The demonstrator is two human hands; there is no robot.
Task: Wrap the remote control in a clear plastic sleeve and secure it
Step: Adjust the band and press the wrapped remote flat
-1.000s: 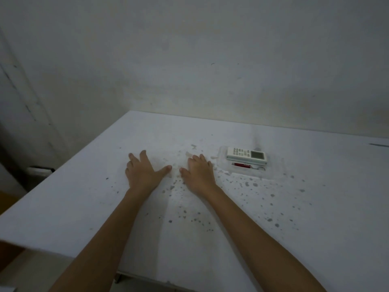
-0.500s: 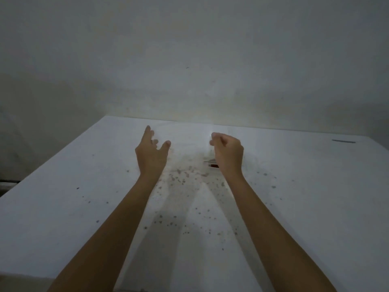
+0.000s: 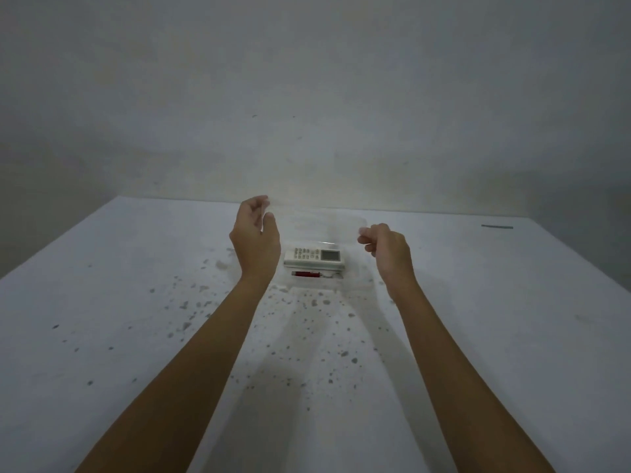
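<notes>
Both hands, left hand [image 3: 255,233] and right hand [image 3: 387,247], are pinching the thin clear plastic sleeve [image 3: 314,221] stretched over the white rectangular remote control [image 3: 314,257], so I'm guessing opening and lowering it comes next.

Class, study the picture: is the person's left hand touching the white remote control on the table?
Apart. The head view shows the left hand raised, pinching the clear plastic sleeve, with bare table visible between it and the remote control.
</notes>
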